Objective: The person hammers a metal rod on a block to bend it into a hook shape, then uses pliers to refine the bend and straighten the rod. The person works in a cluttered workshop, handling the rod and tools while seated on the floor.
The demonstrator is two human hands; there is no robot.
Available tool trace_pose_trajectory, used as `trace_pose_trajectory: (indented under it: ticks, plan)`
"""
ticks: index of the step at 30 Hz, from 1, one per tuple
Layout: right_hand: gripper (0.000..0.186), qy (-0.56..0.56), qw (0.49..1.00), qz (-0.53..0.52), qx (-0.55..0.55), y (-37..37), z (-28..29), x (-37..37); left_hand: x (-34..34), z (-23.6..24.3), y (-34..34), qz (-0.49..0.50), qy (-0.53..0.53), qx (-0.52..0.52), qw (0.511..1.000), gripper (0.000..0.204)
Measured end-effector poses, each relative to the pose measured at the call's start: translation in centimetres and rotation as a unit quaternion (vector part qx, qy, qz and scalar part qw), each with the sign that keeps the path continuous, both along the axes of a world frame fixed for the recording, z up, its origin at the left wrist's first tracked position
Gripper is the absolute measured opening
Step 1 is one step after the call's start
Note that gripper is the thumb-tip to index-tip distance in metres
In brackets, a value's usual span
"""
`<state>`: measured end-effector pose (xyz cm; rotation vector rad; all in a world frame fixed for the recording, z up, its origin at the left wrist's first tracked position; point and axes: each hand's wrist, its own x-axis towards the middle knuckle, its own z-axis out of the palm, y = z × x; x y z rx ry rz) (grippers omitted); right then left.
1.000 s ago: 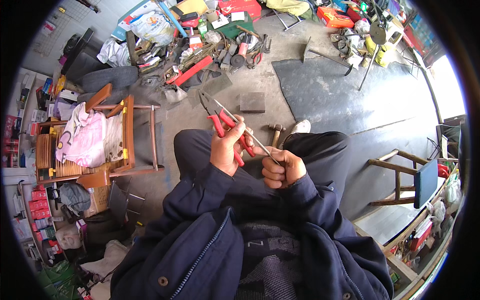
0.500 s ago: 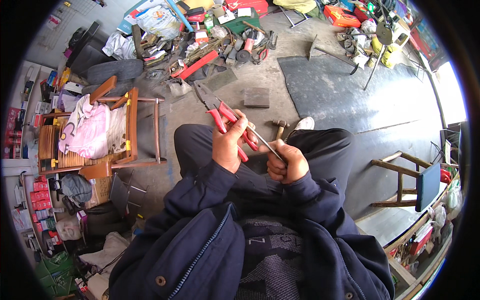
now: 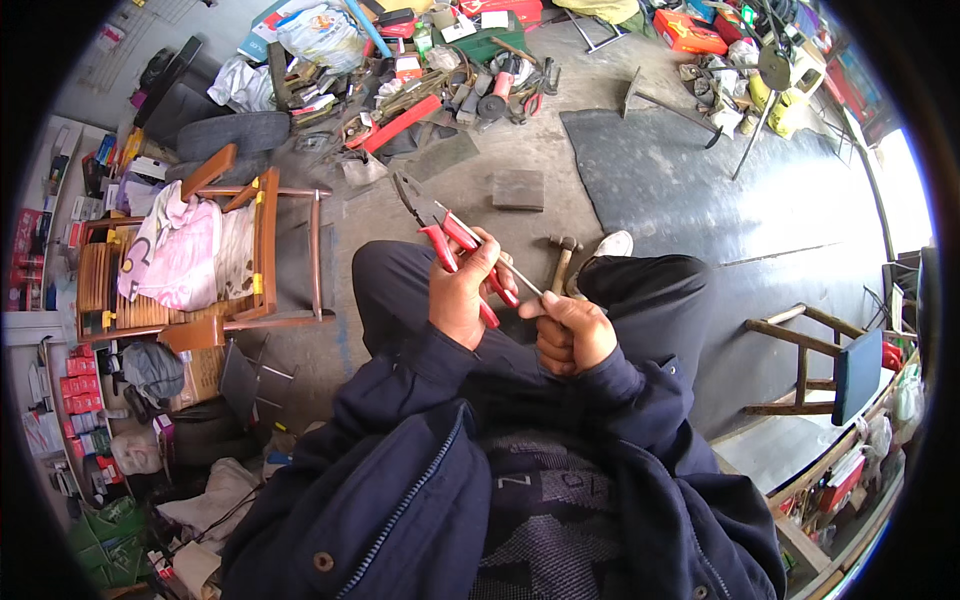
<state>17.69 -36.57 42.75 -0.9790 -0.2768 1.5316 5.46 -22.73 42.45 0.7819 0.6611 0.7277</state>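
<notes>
My left hand (image 3: 462, 298) grips a pair of red-handled pliers (image 3: 441, 246), whose metal jaws point up and away from me, parted. A thin metal rod (image 3: 523, 276) runs diagonally along the pliers; its near end disappears into my right hand (image 3: 572, 336), which is curled closed around it with the thumb on top. How the rod's far part meets the pliers is hard to make out. Just beyond my hands, between my bent legs, a hammer (image 3: 560, 262) rests with its head up by my shoe (image 3: 614, 246). A flat dark block (image 3: 518, 191) lies on the floor further off.
A wooden chair with a pink cloth (image 3: 170, 250) is at left, shelves of packages (image 3: 80, 390) behind it. A blue-seated stool (image 3: 856, 378) stands right. Piled tools, boxes and bags (image 3: 440, 75) fill the far floor; a grey sheet (image 3: 660, 180) lies at far right.
Both hands still hold the pliers and rod, with only slight shifts. My right thumb has moved forward along the rod, covering more of it. The whole view has shifted slightly.
</notes>
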Motion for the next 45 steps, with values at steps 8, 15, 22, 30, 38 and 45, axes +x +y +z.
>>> trace_pose_trajectory:
  ticks: [8, 15, 22, 30, 38, 45]
  plan:
    - [0.025, -0.585, 0.801, -0.064, 0.106, 0.0, -1.6, -1.6, -0.1, -0.9, -0.1, 0.016, 0.003, -0.018, 1.000, 0.010]
    - [0.031, 0.249, 0.968, -0.002, -0.041, -0.4, -0.1, -1.2, -0.1, -0.7, 0.3, 0.011, -0.042, -0.029, 0.999, 0.013]
    - [0.035, -0.395, 0.918, -0.009, 0.030, -0.3, -0.6, -1.8, -0.3, -1.0, 0.2, 0.023, -0.021, -0.043, 0.999, 0.013]
    - [0.036, -0.136, 0.989, -0.055, 0.014, -0.7, -1.3, -0.6, -1.2, -1.1, 1.9, 0.126, -0.030, -0.034, 0.991, 0.010]
    - [0.031, 0.031, 0.999, -0.022, -0.018, -0.8, -2.2, 0.1, -1.3, -1.4, 2.2, 0.122, -0.037, -0.039, 0.991, 0.011]
    - [0.032, 0.035, 0.998, -0.018, -0.048, -0.7, -2.0, 0.3, -1.3, -1.6, 2.3, 0.118, -0.035, -0.044, 0.991, 0.012]
